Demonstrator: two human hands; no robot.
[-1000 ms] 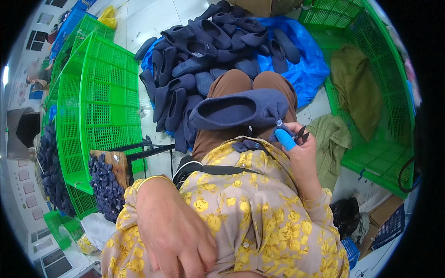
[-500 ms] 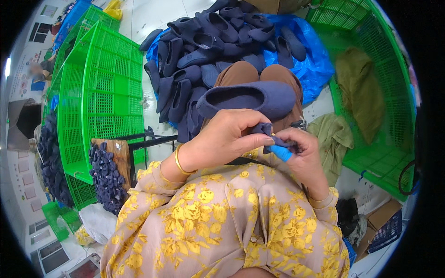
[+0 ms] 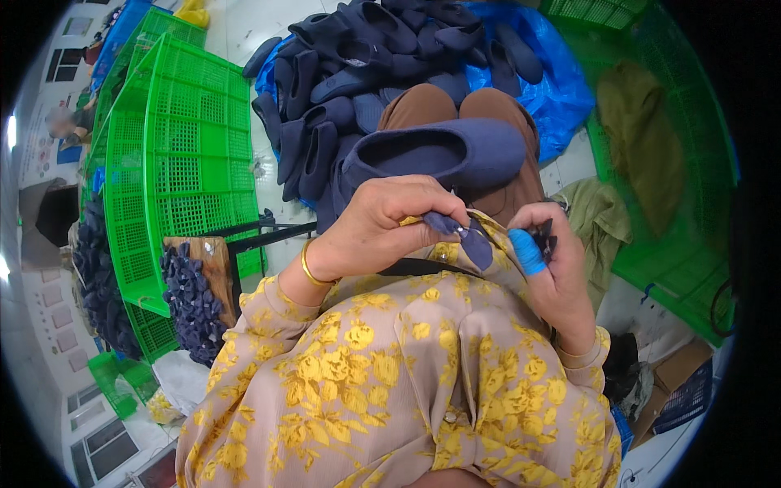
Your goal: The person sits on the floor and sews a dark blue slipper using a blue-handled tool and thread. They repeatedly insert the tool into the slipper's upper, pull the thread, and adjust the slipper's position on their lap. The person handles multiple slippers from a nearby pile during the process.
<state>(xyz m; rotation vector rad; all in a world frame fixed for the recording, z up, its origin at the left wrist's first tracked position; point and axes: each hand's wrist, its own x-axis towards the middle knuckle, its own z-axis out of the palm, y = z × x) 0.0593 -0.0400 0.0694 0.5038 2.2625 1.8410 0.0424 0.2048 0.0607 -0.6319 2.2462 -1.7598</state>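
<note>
My left hand (image 3: 382, 224), with a gold bangle at its wrist, pinches a small navy fabric bow (image 3: 478, 250) between thumb and fingers in front of my waist. Just to the right, my right hand (image 3: 565, 272) is curled closed, with blue tape (image 3: 527, 250) wrapped round its thumb. Something small and dark shows between its fingers, too hidden to name. A gap separates the right fingers from the bow. Beyond my hands, a navy slipper (image 3: 498, 153) lies across my lap, its opening facing up, the toe pointing right.
Many navy slippers (image 3: 342, 81) lie heaped on a blue plastic sheet (image 3: 561, 89) past my knees. To the left stand green mesh crates (image 3: 203, 163) and a wooden board (image 3: 207, 276) piled with small navy bows (image 3: 189, 301). An olive cloth (image 3: 639, 146) hangs at the right green crate.
My hands have drawn apart: the right has moved right, away from the navy fabric. The bow stays in my left hand and shows more fully.
</note>
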